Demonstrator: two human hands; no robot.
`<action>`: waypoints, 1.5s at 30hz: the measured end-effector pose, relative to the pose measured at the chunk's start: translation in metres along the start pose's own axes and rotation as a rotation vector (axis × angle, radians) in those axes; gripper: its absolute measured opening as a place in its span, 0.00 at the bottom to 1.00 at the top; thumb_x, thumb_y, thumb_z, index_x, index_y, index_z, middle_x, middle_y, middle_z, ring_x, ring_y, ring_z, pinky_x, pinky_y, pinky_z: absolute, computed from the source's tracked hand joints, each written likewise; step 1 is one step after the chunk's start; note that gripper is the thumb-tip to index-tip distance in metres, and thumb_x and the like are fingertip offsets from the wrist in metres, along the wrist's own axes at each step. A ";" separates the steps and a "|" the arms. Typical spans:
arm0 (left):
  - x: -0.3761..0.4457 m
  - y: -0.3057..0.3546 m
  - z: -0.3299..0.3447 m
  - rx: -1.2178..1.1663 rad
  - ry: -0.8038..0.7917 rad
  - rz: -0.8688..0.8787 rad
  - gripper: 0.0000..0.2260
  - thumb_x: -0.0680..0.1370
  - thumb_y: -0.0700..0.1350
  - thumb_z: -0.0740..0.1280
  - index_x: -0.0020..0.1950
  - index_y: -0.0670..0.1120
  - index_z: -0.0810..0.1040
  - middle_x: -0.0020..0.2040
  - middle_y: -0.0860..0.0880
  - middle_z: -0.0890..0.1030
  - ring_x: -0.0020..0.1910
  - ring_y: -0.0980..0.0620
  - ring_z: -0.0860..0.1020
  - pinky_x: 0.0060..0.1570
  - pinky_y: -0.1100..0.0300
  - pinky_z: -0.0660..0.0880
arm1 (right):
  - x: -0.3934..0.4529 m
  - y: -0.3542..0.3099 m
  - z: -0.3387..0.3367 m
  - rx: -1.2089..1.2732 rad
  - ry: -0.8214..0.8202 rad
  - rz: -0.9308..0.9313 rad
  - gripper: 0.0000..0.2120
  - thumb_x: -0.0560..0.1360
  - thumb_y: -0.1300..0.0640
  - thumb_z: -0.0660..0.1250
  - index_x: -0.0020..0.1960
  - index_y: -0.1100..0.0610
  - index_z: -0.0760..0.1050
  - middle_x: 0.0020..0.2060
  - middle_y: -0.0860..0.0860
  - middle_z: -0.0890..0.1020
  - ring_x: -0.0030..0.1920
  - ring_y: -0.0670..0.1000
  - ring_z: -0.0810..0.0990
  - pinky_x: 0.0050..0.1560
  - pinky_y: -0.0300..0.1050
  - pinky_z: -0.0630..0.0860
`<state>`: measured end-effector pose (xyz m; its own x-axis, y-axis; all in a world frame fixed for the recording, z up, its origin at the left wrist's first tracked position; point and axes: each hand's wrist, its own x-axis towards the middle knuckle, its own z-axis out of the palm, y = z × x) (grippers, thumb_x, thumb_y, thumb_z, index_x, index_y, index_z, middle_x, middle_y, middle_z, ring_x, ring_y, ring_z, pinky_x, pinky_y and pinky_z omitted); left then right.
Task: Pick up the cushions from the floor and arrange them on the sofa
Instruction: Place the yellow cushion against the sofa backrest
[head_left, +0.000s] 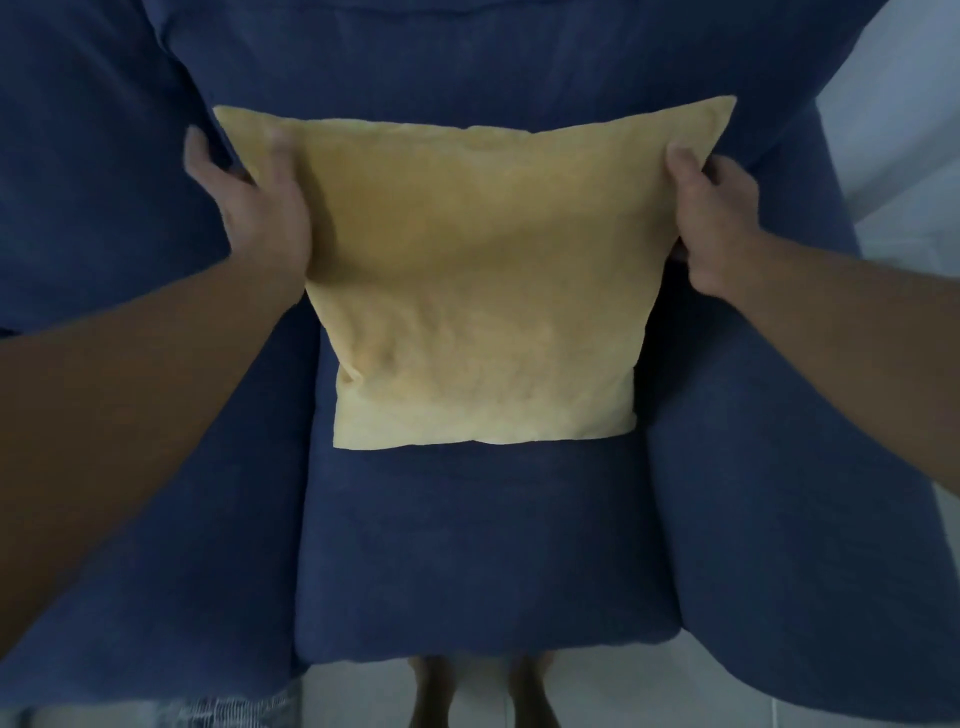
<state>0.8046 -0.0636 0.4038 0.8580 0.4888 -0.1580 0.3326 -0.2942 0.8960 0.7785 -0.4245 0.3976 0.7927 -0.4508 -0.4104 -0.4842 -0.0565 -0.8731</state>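
A: Cushion (478, 291)?
B: On sofa (467, 545), upright against the back. Left hand (260, 208) and right hand (711, 218) clasp its upper sides.
A: Remaining?
B: Release. Other cushions: none in view.

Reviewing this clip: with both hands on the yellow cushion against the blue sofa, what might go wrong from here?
1. The yellow cushion leans against the sofa backrest, held only near its upper corners by the left hand and right hand. Once released, it may slump forward onto the seat.
2. Its top edge sits slightly tilted, right corner higher, so it could end up crooked.
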 end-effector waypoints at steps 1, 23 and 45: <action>0.007 0.006 -0.001 -0.069 -0.005 -0.082 0.32 0.85 0.60 0.62 0.86 0.51 0.58 0.78 0.53 0.71 0.71 0.54 0.72 0.78 0.51 0.68 | 0.001 -0.004 0.000 -0.007 -0.031 0.001 0.27 0.82 0.42 0.68 0.78 0.49 0.70 0.66 0.45 0.78 0.62 0.46 0.78 0.67 0.52 0.76; 0.006 -0.007 -0.020 -0.148 -0.085 -0.043 0.15 0.87 0.61 0.56 0.67 0.56 0.73 0.66 0.58 0.78 0.65 0.58 0.77 0.73 0.54 0.76 | -0.017 0.012 0.004 -0.037 0.190 -0.071 0.16 0.87 0.43 0.54 0.63 0.50 0.74 0.55 0.43 0.79 0.51 0.42 0.77 0.55 0.39 0.74; -0.071 -0.134 -0.012 -0.136 -0.290 -0.570 0.37 0.81 0.76 0.48 0.78 0.57 0.77 0.77 0.52 0.79 0.80 0.50 0.71 0.77 0.47 0.66 | -0.052 0.094 0.010 0.160 -0.123 0.142 0.32 0.85 0.31 0.45 0.80 0.46 0.69 0.74 0.47 0.78 0.73 0.51 0.76 0.78 0.54 0.68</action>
<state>0.6947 -0.0487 0.2995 0.6386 0.2908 -0.7125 0.7306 0.0617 0.6800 0.6958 -0.3980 0.3346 0.7644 -0.3320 -0.5526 -0.5370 0.1463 -0.8308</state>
